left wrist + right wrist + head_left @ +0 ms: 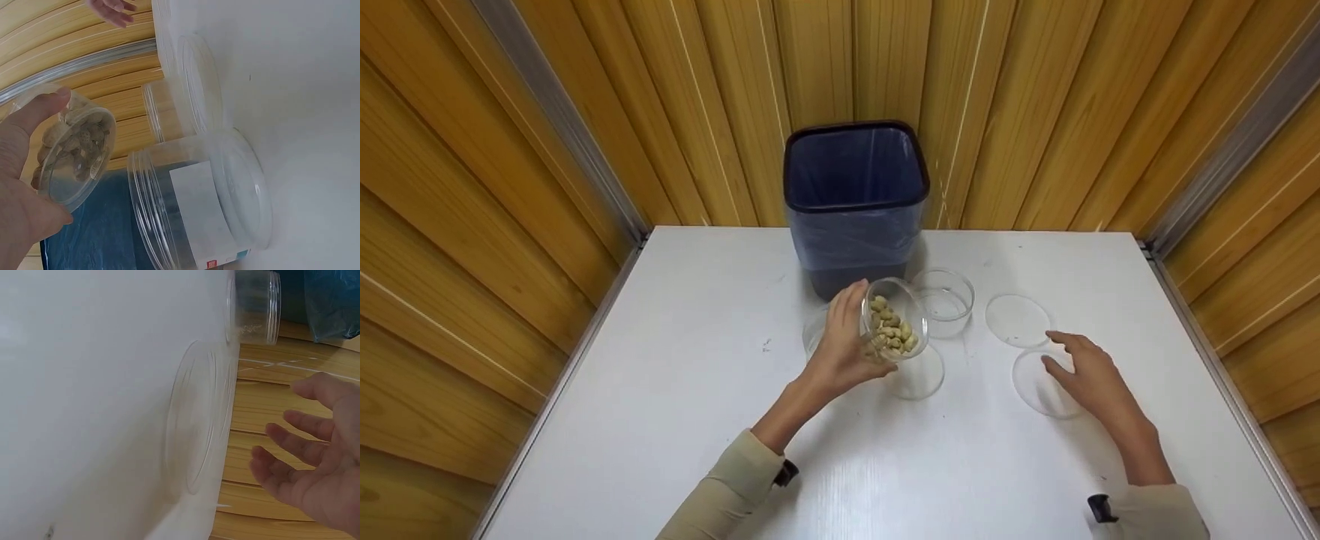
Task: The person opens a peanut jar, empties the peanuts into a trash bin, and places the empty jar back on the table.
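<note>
My left hand (pixel 838 354) grips a clear plastic jar (pixel 916 304), thumb on one side and fingers on the other. The jar is tilted, its open mouth showing tan nuts (pixel 891 330) that look like peanuts in the shell. In the left wrist view these nuts (pixel 79 143) lie heaped against the jar's wall. My right hand (pixel 1099 384) hovers over a round clear lid (pixel 1035 397), fingers loosely bent and holding nothing. Another clear lid (pixel 1018 321) lies just beyond it. Below the held jar is a third lid (pixel 921 379), partly covered.
A dark bin (pixel 851 259) with a bluish liner stands at the back of the white table (pixel 697 337). An open clear jar (pixel 949 319) is beside it. Another jar (pixel 199 208), with a white label, is mostly hidden by my left hand in the head view. Wood-look panels (pixel 735 112) enclose the table.
</note>
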### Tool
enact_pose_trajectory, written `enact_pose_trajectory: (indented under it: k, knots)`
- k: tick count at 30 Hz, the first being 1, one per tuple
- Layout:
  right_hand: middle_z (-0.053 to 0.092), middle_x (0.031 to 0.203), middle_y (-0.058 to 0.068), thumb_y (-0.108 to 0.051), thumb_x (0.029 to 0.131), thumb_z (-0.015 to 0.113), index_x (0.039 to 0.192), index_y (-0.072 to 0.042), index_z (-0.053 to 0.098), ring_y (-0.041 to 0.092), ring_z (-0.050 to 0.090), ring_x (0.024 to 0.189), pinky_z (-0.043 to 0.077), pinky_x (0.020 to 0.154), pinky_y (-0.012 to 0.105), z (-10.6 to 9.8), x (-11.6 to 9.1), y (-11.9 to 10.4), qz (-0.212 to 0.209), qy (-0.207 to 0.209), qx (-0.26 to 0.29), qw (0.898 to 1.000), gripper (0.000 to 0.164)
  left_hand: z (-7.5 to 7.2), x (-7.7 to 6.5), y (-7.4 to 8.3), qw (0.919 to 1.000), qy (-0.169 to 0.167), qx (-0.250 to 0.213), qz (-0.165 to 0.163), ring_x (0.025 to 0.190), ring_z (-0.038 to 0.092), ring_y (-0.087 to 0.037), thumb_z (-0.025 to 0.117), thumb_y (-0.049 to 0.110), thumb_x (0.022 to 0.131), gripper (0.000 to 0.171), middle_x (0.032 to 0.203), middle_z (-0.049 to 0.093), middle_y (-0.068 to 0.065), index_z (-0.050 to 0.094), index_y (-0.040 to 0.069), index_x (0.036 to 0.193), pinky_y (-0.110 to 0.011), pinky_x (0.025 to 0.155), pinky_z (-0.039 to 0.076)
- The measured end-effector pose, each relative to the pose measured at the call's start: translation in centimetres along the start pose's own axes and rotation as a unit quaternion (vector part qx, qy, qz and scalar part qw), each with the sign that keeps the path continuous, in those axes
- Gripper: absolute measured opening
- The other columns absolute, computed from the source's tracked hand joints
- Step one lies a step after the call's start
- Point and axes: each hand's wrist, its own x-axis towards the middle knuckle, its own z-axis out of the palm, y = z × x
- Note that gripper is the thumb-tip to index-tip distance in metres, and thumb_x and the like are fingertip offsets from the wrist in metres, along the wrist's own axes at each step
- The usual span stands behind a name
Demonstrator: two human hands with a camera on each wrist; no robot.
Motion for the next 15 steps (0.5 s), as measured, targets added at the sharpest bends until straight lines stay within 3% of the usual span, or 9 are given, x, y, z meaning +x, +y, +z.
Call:
enact_pose_trajectory:
  k: [6, 15]
  knots:
    - [0.059, 0.134, 0.028, -0.019, 0.103, 0.059, 0.135, 0.004, 0.059, 0.046, 0.057, 0.119, 0.050, 0.094, 0.059, 0.6, 0.6, -1.4, -0.023, 0.068, 0.033, 0.997, 0.039, -1.1, -0.2, -0.3, 0.9998, 0.004, -0.002, -0.019, 0.148, 0.025, -0.036, 0.101, 0.023, 0.058, 0.130, 0.159, 0.029, -0.019, 0.021, 0.002, 0.157, -0.049, 0.120, 0.031]
    - [0.059, 0.135, 0.026, -0.028, 0.106, 0.055, 0.136, 0.002, 0.059, 0.045, 0.056, 0.121, 0.049, 0.098, 0.059, 1.1, 1.7, -3.0, -0.024, 0.070, 0.056, 0.996, 0.043, -2.1, -0.5, -0.7, 0.9991, 0.017, -0.017, -0.036, 0.149, 0.023, -0.035, 0.101, 0.021, 0.058, 0.129, 0.159, 0.028, -0.020, 0.021, 0.002, 0.157, -0.047, 0.119, 0.033]
